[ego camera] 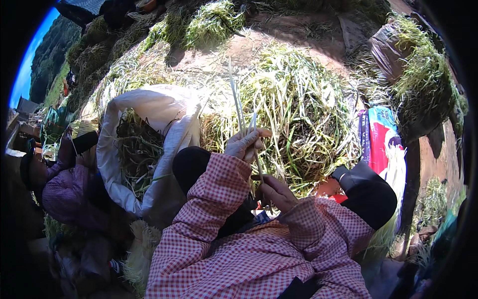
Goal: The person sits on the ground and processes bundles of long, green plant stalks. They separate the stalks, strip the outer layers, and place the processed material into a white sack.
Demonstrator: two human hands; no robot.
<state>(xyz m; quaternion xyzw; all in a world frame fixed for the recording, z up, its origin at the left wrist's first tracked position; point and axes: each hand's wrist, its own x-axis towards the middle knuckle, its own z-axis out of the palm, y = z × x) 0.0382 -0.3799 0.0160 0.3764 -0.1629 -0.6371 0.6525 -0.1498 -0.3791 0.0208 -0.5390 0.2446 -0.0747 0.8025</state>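
My left hand (244, 145) grips a few long, pale plant stalks (236, 97) that stick up past my fingers. Just below and to the right, my right hand (278, 194) pinches the lower end of a stalk between thumb and fingers. Both hands are above my lap, in red-and-white checked sleeves (220, 179). Beyond them spreads a big heap of cut green and yellowish leaves and stalks (298, 108). To the left of my knee stands a white woven sack (175, 145) with its rim rolled down, and dark leafy trimmings (138, 149) lie inside.
At the right, a bundle of pale stalks (396, 160) rests on a colourful printed sack (379, 138). Another pale bundle (140, 246) is at lower left. A person (69, 187) in a checked top sits at far left. More leafy heaps (214, 24) lie on the ground behind.
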